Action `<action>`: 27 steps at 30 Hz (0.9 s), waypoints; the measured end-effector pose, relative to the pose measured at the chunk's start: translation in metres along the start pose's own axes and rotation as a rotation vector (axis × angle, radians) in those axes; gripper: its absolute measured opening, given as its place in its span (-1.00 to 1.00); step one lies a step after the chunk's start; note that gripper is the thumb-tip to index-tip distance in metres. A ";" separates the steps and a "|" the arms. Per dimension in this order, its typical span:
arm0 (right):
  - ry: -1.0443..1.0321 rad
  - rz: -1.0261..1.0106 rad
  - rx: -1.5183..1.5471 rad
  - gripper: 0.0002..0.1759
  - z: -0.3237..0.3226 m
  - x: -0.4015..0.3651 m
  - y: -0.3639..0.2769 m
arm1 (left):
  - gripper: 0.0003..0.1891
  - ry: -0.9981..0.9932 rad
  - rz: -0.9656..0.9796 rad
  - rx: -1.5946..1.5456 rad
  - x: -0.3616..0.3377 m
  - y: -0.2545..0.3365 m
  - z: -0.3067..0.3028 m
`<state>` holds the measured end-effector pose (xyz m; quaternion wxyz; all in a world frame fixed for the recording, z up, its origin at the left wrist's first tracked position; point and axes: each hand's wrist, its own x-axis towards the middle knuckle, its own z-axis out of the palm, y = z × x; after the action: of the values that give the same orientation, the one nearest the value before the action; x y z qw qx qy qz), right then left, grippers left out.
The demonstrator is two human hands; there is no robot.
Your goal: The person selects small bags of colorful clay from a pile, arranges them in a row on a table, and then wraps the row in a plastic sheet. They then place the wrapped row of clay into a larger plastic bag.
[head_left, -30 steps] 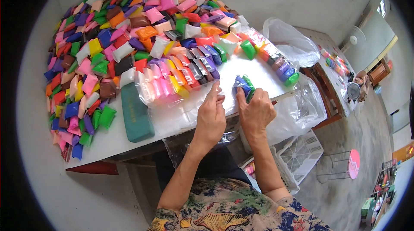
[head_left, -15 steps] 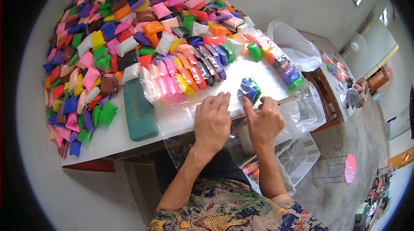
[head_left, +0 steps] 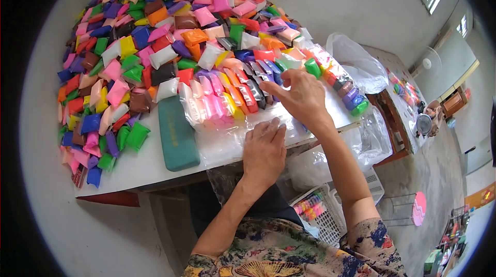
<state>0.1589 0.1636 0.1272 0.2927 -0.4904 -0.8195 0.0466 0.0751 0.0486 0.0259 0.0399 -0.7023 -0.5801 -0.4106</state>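
My left hand [head_left: 264,152] lies at the table's front edge, its fingers stretched forward over a clear plastic bag [head_left: 222,140]. Inside that bag, small packets [head_left: 219,104] in pink, yellow, orange, red and black sit in neat rows. My right hand [head_left: 302,100] hovers at the right end of these rows, thumb and fingers apart, near blue packets [head_left: 274,70]. No item shows between its fingers. Beneath the right wrist, a bit of a blue packet [head_left: 300,126] peeks out; the rest is hidden.
A large heap of coloured packets [head_left: 150,44] covers the table's back and left. A green case [head_left: 177,135] lies left of the bag. Another packet row [head_left: 345,87] lines the right edge beside plastic bags [head_left: 356,62]. Below stands a white basket [head_left: 325,215] holding colourful packets.
My right hand has moved up from the table's front edge to the row's right end. The blue and green packets beside it are now mostly covered. My left hand has shifted slightly nearer me.
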 end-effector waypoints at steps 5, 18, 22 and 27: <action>-0.256 0.100 0.064 -0.39 0.000 0.016 -0.001 | -0.59 -0.024 -0.004 -0.004 0.001 0.000 -0.003; -0.219 -0.021 -0.253 -0.58 0.010 0.019 -0.007 | -0.57 -0.017 0.007 -0.024 0.000 -0.001 -0.003; -0.200 0.000 -0.272 -0.58 0.016 0.019 -0.007 | -0.56 -0.028 0.009 -0.018 0.001 -0.001 -0.004; -0.029 -0.027 -0.264 -0.68 0.010 0.010 -0.010 | -0.55 -0.015 0.015 -0.011 0.000 -0.001 -0.002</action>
<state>0.1422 0.1685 0.1266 0.2145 -0.5129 -0.8292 -0.0587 0.0733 0.0482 0.0266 0.0349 -0.7098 -0.5729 -0.4082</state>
